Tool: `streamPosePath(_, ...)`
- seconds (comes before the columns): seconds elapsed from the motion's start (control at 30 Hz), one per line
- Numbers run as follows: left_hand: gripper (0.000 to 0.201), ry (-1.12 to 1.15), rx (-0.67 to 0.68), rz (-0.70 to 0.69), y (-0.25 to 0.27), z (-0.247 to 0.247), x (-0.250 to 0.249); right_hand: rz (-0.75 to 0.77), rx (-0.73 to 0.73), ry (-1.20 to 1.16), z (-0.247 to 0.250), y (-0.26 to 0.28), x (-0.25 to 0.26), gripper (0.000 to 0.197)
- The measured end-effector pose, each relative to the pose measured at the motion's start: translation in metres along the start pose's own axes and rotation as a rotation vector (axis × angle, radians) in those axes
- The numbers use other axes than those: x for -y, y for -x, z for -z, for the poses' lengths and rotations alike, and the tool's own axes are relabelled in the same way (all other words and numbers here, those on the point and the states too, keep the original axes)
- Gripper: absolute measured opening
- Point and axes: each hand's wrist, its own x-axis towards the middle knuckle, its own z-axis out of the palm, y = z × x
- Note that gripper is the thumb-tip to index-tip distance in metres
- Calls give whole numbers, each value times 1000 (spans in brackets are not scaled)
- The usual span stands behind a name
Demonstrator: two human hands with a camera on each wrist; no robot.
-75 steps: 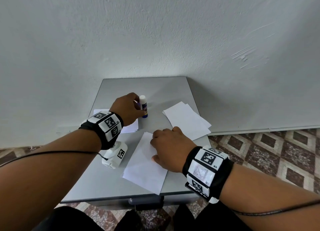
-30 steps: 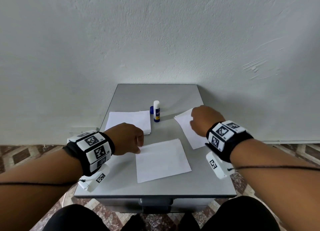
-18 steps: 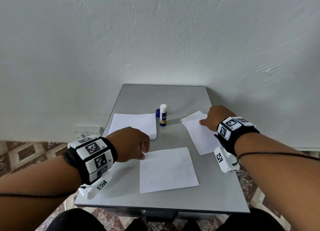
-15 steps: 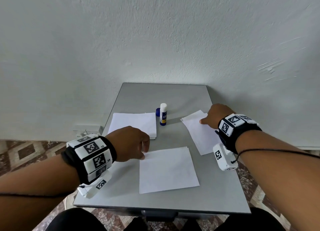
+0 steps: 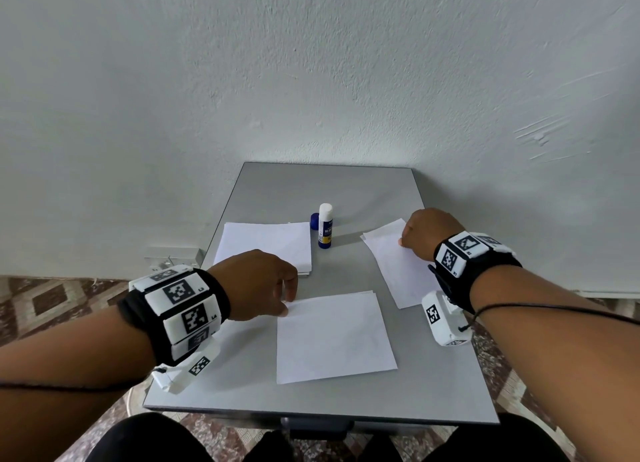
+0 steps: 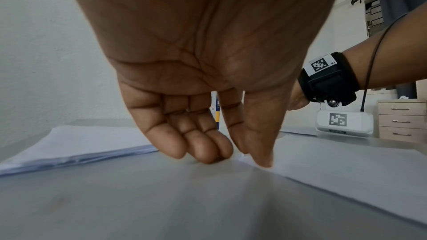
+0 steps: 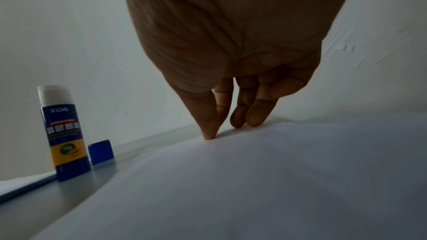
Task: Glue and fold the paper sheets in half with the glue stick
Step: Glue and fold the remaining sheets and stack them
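A folded white sheet (image 5: 332,337) lies in the middle of the grey table (image 5: 433,385). My left hand (image 5: 285,305) is at its far left corner, where thumb and index finger (image 6: 233,134) pinch the corner of the sheet (image 6: 346,176). My right hand (image 5: 403,240) is at the far end of the right paper pile (image 5: 398,271). There its thumb and fingers (image 7: 256,118) pinch the top sheet (image 7: 254,180), which humps up slightly. The uncapped glue stick (image 5: 326,226) stands upright between the piles, apart from both hands.
A thicker stack of white sheets (image 5: 266,245) lies at the left, behind my left hand. The blue cap (image 5: 314,221) sits just behind the glue stick (image 7: 64,134). The table backs onto a white wall, and its right edge is near my right wrist.
My left hand let go of the glue stick and came to the middle sheet's corner. My right hand left that sheet for the right pile. In the last half second almost nothing moved.
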Motion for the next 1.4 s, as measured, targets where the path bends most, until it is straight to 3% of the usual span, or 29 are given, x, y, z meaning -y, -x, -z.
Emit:
streamPosePath(0.1, 13, 0, 1, -2, 0, 0, -1, -1, -56, -37, 0, 3, -5, 48)
streamPosePath(0.17, 13, -2, 3, 0, 0, 0, -1, 25, -20, 8, 3, 3, -6, 56)
streamPosePath(0.47, 13, -16, 27, -1, -1, 4, -3, 93, 97, 169, 18, 3, 2, 41)
streamPosePath(0.63, 14, -28, 40, -11, -4, 6, -3, 116, 85, 170, 21, 3, 2, 52)
streamPosePath(1.03, 16, -28, 52, -10, -6, 6, -2, 175, 81, 93, 19, 2, -1, 28)
streamPosePath(1.27, 17, -42, 43, -8, -5, 5, -3, 120, 37, -57, 17, 5, -6, 46)
streamPosePath(1.4, 17, -43, 39, -8, -5, 5, -3, 129, 27, -39, 19, 7, -7, 42)
